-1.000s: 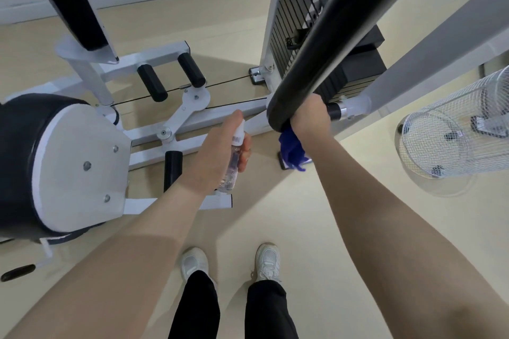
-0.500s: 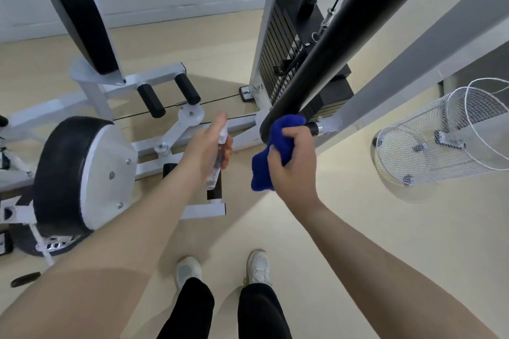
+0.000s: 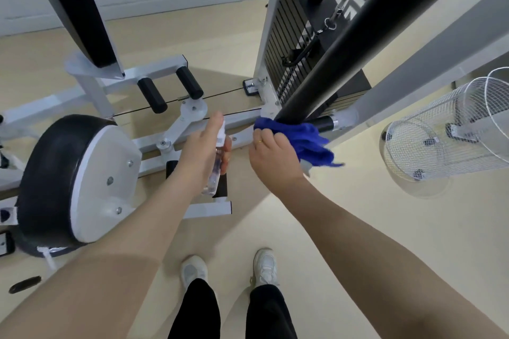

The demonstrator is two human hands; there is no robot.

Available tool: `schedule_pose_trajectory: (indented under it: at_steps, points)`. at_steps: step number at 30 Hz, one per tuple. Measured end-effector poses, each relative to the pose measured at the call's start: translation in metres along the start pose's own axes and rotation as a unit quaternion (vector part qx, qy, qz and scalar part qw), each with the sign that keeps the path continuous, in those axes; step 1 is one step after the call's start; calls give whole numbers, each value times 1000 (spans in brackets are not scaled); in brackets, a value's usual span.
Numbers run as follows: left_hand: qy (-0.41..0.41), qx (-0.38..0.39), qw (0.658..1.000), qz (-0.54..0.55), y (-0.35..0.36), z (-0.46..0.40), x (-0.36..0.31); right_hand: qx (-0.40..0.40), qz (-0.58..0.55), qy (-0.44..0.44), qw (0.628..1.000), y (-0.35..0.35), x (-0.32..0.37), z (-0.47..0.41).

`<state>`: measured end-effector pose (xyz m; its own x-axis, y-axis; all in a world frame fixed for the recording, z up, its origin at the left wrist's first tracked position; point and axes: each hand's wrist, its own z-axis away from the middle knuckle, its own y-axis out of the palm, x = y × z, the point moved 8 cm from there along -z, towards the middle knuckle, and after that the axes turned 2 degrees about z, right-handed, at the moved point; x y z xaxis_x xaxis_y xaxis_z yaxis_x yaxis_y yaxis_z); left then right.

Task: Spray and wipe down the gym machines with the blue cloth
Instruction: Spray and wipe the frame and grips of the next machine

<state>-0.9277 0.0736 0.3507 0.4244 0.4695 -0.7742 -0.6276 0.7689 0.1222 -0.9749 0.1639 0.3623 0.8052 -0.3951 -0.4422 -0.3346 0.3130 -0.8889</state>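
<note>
A thick black padded bar (image 3: 358, 36) of the white gym machine slants down from the upper right to the middle of the view. My right hand (image 3: 272, 157) grips the blue cloth (image 3: 305, 140) and holds it against the bar's lower end. A loose part of the cloth hangs to the right of the hand. My left hand (image 3: 203, 146) holds a small clear spray bottle (image 3: 217, 165) upright just left of the cloth, with a finger on its white top.
The machine's weight stack (image 3: 292, 44) stands behind the bar. A black-and-white seat pad (image 3: 82, 179) and black foot rollers (image 3: 170, 88) lie to the left. A white wire basket (image 3: 446, 132) lies on its side at the right. My feet stand on the beige floor (image 3: 385, 242).
My right hand turned and carried the cloth from the side of the bar's end to under it, the cloth now spread rightward. The view tilted upward; my left hand kept the bottle close by.
</note>
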Motion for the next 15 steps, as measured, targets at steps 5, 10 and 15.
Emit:
schedule_pose_trajectory:
  at_steps: [5,10,15]
  points:
    - [16,15,999,-50,-8,5,5,-106,-30,32,993,-43,-15,-12]
    - [-4,-7,1000,4,5,11,-6,-218,-14,63,974,-67,-40,-6]
    - [14,35,999,-25,18,9,-7,118,-112,-102,981,28,8,10]
